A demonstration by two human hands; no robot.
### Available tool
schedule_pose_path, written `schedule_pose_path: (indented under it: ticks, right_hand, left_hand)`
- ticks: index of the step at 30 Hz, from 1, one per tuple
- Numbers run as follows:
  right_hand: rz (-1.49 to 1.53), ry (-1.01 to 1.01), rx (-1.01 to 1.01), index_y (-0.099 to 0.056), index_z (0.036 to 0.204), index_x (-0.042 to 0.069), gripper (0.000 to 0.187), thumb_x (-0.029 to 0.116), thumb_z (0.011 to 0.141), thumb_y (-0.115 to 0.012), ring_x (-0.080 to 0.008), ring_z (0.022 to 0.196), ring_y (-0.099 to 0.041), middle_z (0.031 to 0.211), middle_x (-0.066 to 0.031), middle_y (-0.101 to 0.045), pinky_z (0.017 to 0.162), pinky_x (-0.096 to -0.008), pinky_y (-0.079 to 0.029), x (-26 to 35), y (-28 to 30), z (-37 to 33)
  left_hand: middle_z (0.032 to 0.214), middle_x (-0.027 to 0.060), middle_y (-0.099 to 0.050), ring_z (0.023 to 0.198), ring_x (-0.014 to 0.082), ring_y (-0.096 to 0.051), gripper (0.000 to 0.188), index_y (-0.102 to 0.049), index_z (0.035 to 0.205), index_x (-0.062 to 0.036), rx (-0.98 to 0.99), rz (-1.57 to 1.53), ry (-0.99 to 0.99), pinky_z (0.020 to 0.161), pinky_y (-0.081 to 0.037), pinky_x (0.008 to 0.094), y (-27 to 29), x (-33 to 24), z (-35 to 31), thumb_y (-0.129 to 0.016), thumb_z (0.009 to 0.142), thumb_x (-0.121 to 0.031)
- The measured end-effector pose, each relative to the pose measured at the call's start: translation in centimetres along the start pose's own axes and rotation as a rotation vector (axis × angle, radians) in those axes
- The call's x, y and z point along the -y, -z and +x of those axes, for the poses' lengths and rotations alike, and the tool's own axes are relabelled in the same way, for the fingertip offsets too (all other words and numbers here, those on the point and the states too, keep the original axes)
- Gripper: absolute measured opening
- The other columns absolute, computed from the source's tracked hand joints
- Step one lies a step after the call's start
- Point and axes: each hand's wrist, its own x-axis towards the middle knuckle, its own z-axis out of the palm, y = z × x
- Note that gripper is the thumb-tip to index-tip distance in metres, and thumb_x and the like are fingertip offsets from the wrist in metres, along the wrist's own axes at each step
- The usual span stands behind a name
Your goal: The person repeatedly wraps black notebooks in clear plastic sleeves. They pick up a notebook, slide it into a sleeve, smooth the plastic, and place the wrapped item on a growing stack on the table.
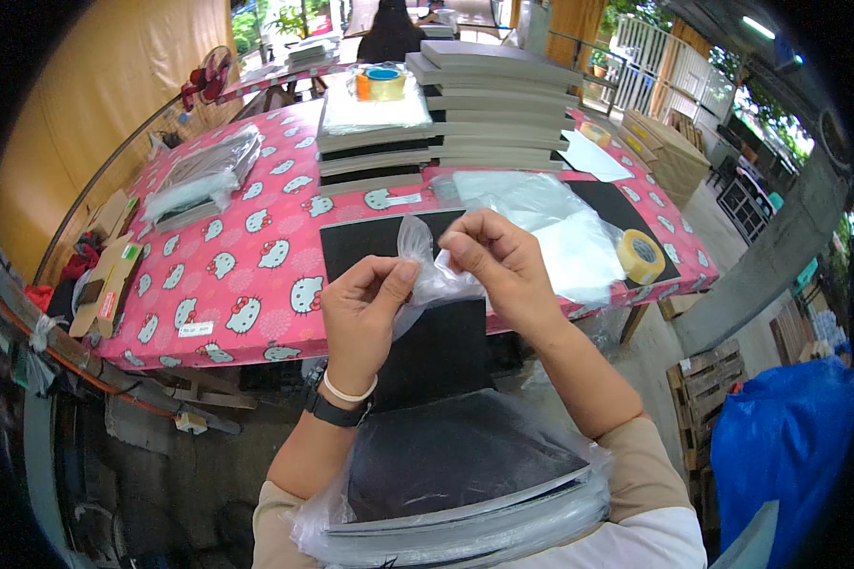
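Over the table's near edge, my left hand (365,303) and my right hand (498,261) pinch a thin clear plastic bag (436,284) between thumbs and fingers. The plastic is bunched up, and part of it sticks up between the two hands. Beneath it lies a black flat sheet or board (351,245), partly hidden by my hands. Another black panel (432,356) hangs or leans below the table edge. Close to my body rests a stack of black boards (455,465) wrapped in clear plastic.
The table has a pink patterned cover (228,275). Tall stacks of boards (498,104) stand at the back. Tape rolls (386,85) sit on a lower stack; another tape roll (641,256) lies at right by clear plastic sleeves (569,247). A wrapped bundle (199,175) lies left.
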Motion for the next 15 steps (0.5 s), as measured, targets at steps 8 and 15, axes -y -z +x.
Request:
schedule_pose_path:
  ticks: [8,15]
  right_hand:
    - [-0.318,0.252,0.015,-0.05,0.076,-0.002,0.019,0.017,0.079,-0.051,-0.0258,0.066,-0.05,0.068,-0.014,-0.05,0.06,-0.0322,-0.04,-1.7,-0.3,-0.5]
    - [-0.545,0.407,0.036,-0.052,0.073,0.004,0.014,0.016,0.078,-0.048,-0.0292,0.065,-0.05,0.063,-0.0112,-0.049,0.058,-0.0373,-0.038,-2.9,0.5,-2.5]
  left_hand:
    - [0.104,0.0095,-0.053,0.096,0.0165,-0.05,0.034,-0.048,0.107,0.0029,0.095,-0.149,0.013,0.083,-0.038,0.0276,-1.1,1.9,-0.1,-0.053,0.078,-0.014]
    - [0.079,-0.0005,-0.051,0.067,0.0046,-0.043,0.015,-0.051,0.091,-0.0016,0.174,0.191,-0.027,0.057,-0.033,0.0176,0.6,3.7,-0.9,-0.05,0.084,-0.014]
